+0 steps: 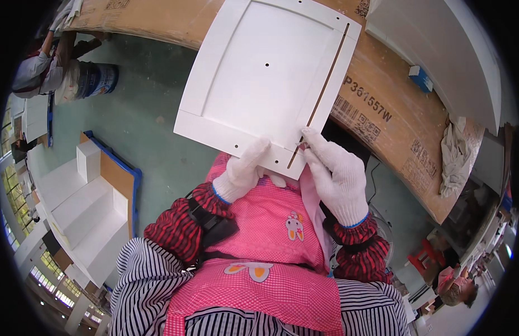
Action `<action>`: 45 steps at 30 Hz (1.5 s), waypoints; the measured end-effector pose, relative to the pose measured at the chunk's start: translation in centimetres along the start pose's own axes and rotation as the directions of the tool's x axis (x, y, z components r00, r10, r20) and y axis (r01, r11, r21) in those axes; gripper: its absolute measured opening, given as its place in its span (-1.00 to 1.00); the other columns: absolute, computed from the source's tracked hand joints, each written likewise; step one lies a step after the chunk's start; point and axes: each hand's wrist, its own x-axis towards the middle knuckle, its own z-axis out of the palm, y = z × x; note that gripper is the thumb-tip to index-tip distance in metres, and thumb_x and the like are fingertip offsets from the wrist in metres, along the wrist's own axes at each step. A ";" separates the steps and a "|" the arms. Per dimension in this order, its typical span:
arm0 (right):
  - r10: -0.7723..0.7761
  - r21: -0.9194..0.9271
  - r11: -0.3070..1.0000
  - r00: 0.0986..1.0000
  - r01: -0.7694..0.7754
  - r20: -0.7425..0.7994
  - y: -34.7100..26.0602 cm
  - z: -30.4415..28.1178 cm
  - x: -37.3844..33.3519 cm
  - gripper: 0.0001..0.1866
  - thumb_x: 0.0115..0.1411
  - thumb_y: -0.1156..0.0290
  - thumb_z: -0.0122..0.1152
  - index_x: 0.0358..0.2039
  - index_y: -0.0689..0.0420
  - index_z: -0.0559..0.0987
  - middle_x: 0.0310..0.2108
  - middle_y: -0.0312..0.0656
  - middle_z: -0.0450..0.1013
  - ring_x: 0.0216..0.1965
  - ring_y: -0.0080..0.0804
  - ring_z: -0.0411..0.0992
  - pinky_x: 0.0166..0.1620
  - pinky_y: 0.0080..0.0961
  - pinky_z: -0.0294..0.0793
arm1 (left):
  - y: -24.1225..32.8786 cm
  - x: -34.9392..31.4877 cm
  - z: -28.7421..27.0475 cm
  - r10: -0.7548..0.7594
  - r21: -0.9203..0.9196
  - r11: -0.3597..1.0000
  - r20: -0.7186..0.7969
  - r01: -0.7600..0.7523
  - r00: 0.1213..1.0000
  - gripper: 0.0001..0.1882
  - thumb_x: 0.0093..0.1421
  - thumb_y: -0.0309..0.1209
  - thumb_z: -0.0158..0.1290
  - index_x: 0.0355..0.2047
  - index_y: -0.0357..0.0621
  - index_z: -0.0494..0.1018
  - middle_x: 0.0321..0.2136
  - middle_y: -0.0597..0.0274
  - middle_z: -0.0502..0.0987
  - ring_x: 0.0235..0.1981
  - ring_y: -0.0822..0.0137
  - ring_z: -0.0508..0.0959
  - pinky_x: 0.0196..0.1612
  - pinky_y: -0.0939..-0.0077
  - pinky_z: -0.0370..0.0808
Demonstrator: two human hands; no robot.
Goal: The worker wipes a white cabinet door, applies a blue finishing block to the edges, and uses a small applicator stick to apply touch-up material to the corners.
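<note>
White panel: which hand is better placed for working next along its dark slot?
Probably the right hand: it is at the dark slot, close to its near end. The left hand holds the white panel's near edge, away from the slot, so it seems better for steadying.

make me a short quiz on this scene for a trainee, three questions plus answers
1. Multiple choice: what does the left hand hold?
a) a red stool
b) a white panel
c) a blue bucket
2. True or false: the right hand has its fingertips at the end of the groove farthest from the person's body.
3. Fill in: the gloves on both hands are ____.

Key:
1. b
2. False; the fingertips are close to its nearer end.
3. white
</note>
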 end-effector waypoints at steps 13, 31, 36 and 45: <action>0.275 0.229 0.949 0.920 -0.214 -0.280 1.4 -2.9 1.5 -0.69 0.33 0.48 0.23 0.05 0.28 0.65 -0.21 0.00 0.69 -0.19 -0.32 0.68 -0.06 -0.45 0.60 | 5.6 2.9 -3.9 0.318 0.131 0.948 -0.283 -0.291 0.905 -0.55 0.40 -0.23 0.07 0.14 -0.31 0.41 -0.17 0.06 0.64 -0.22 0.27 0.70 -0.19 0.42 0.66; 0.131 -0.265 0.895 0.780 -0.358 -0.612 8.4 -8.2 4.4 -0.66 0.38 0.34 0.22 0.08 0.23 0.65 -0.03 0.03 0.65 0.00 -0.11 0.64 0.09 -0.29 0.56 | 9.1 3.2 -5.6 0.279 -0.188 0.923 -0.270 -0.335 0.921 -0.45 0.46 -0.25 0.02 0.34 -0.31 0.25 0.23 0.00 0.46 0.24 0.11 0.52 0.29 0.10 0.50; 0.020 -0.356 0.873 0.755 -0.333 -0.656 9.1 -6.2 4.1 -0.66 0.37 0.30 0.24 0.07 0.19 0.66 -0.03 0.02 0.65 -0.02 -0.10 0.64 0.08 -0.29 0.56 | 9.1 3.2 -5.5 0.260 -0.203 0.924 -0.285 -0.324 0.922 -0.49 0.44 -0.31 0.06 0.29 -0.34 0.30 0.16 0.01 0.52 0.18 0.13 0.57 0.24 0.12 0.54; -0.066 -0.396 0.875 0.741 -0.280 -0.668 8.9 -6.2 4.5 -0.65 0.42 0.25 0.13 0.06 0.16 0.66 -0.04 0.02 0.64 -0.02 -0.02 0.61 0.09 -0.22 0.56 | 9.3 1.0 -6.5 0.215 -0.165 0.953 -0.219 -0.254 0.952 -0.54 0.46 -0.40 0.02 0.28 -0.34 0.26 0.13 0.01 0.52 0.15 0.15 0.59 0.17 0.19 0.61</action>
